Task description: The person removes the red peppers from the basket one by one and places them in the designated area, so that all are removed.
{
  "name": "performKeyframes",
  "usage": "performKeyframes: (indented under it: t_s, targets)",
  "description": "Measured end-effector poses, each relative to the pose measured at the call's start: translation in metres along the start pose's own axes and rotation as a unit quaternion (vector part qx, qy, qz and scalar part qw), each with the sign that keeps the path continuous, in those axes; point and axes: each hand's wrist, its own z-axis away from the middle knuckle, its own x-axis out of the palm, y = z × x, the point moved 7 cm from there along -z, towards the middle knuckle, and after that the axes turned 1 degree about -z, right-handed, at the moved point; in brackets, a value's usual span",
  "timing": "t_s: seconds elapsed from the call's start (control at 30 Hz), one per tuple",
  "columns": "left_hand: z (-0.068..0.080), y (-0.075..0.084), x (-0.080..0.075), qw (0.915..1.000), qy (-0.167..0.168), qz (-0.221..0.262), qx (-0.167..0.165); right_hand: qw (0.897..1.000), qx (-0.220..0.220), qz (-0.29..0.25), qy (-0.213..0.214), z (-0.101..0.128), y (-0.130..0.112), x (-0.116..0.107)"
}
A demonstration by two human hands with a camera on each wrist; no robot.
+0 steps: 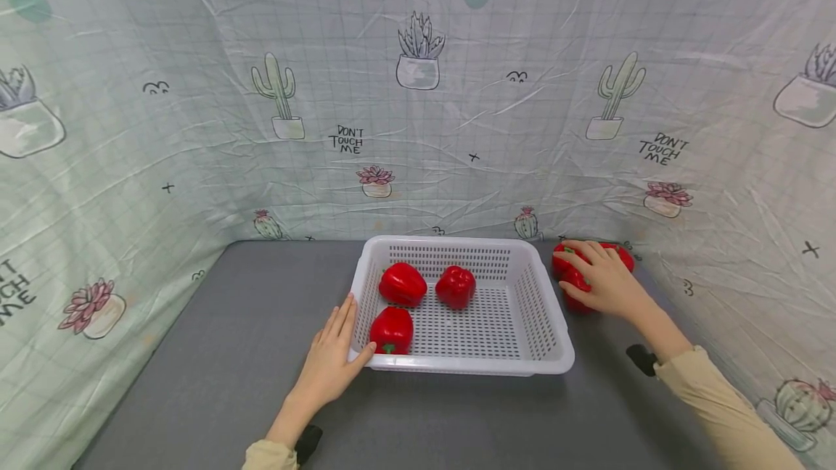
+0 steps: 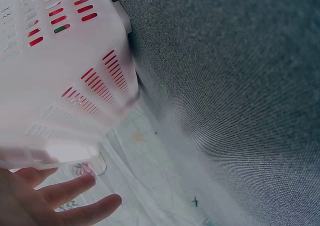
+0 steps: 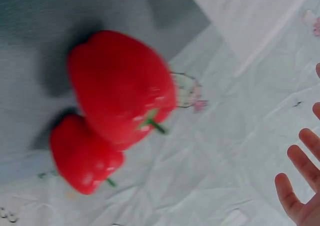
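Straight fingers of my left hand [image 1: 329, 357] rest along the near left corner of a white perforated plastic basket [image 1: 466, 365]. Inside it lie three red bell peppers: one at the back left [image 1: 403, 284], one near the middle [image 1: 456, 287] and one at the front left [image 1: 392, 328]. To the right of the basket, my right hand [image 1: 607, 283] reaches over more red bell peppers, partly hiding them. The right wrist view shows a large bell pepper [image 3: 120, 86] with a green stem against a smaller one [image 3: 82, 153]; the spread fingers [image 3: 302, 163] appear apart from both.
A grey table top [image 1: 196, 354] carries the basket and the loose peppers. Behind and along both sides hangs a pale, wrinkled sheet [image 1: 457, 122] printed with cacti; the loose peppers lie close to it at the back right.
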Motion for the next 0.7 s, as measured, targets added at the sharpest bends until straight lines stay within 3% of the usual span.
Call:
performKeyframes:
  t_s: [0.47,0.7]
  targets:
    - [0.001,0.001,0.000,1.0000,0.000,0.001,0.002,0.998,-0.035,-0.024,0.053,-0.037,-0.042,-0.033]
    - [0.001,0.002,-0.001,1.0000,0.002,0.002,0.006,0.993,-0.056,-0.049,0.086,-0.062,-0.066,-0.038]
